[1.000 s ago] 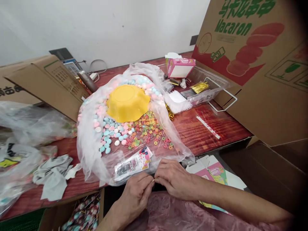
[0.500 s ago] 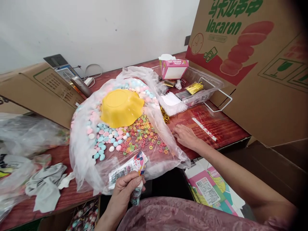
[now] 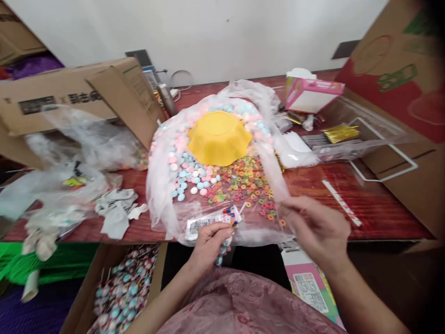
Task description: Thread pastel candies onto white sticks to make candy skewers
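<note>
My left hand is closed around the gathered neck of a small clear bag of candy, held low at the table's front edge. Blue and white candies show through below the fingers; a white stick pokes out above them. Beside that grip lies a printed wrapper with a barcode-like block. My right hand, smeared by motion, is raised over the right edge of the clear plastic sheet. Its fingers are pinched together; what they hold, if anything, cannot be made out.
Pastel candies, ring-shaped candies and an upturned yellow bowl rest on the sheet. At right stand a clear tray with gold twist ties and a cardboard box. Candy sticks fill a box below.
My right hand has lifted off the tabletop by the gold twist ties and come nearer to me, fingers pinched. My left hand still grips the bag. The view has swung left.
</note>
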{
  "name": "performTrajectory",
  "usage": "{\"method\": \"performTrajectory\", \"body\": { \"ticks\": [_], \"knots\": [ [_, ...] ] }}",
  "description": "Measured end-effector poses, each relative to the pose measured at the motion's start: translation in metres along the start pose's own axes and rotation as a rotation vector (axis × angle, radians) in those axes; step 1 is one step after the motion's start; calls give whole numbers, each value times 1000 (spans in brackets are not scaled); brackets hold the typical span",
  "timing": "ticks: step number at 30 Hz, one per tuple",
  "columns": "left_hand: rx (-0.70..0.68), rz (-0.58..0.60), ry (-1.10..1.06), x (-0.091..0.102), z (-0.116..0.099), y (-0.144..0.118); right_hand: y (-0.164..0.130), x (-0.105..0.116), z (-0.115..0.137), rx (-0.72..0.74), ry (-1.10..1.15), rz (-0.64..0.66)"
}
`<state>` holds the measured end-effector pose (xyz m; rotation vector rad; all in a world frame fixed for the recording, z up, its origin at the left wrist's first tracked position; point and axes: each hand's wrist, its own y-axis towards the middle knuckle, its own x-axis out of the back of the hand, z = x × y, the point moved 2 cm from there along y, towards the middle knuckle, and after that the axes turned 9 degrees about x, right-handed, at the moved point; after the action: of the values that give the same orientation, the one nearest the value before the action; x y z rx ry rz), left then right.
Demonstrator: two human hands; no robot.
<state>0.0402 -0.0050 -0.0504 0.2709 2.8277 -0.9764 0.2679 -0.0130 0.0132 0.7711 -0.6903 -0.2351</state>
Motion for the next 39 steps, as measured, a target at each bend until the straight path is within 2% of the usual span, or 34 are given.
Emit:
{"method": "performTrajectory", "body": {
  "ticks": [2,4,7,11,13,15,17,20,23,26,30,32,36,39],
  "knots": [
    [-88,33,-7,-4,-7,3,-5,-35,35,116,155,102],
    [-223,55,18,-2,-14,3,-11,-65,52,112,212,133],
    [-380,54,114,10,-19,-1,-15,-96,49,-16,362,193],
    [-453,50,191,28,-16,-8,-19,-112,34,-205,545,286],
    [-463,38,200,34,-14,-9,-21,-116,33,-271,530,310],
    [-462,37,189,37,-11,-9,-23,-117,36,-249,451,312],
    [-420,52,112,38,-8,-8,-23,-116,43,-144,351,287],
    [-284,57,-88,39,-2,-3,-22,-114,52,36,248,265],
    [-190,28,-192,38,2,0,-26,-113,56,98,206,278],
    [-198,16,-119,36,2,0,-33,-112,55,109,175,249],
    [-350,48,162,31,-2,-8,-39,-105,52,72,141,190],
    [-396,78,242,29,-4,-11,-39,-102,49,46,168,212],
    [-302,95,176,27,-3,-11,-39,-97,44,75,202,272],
    [-244,68,113,24,1,-9,-45,-95,40,113,201,179]
  ]
}}
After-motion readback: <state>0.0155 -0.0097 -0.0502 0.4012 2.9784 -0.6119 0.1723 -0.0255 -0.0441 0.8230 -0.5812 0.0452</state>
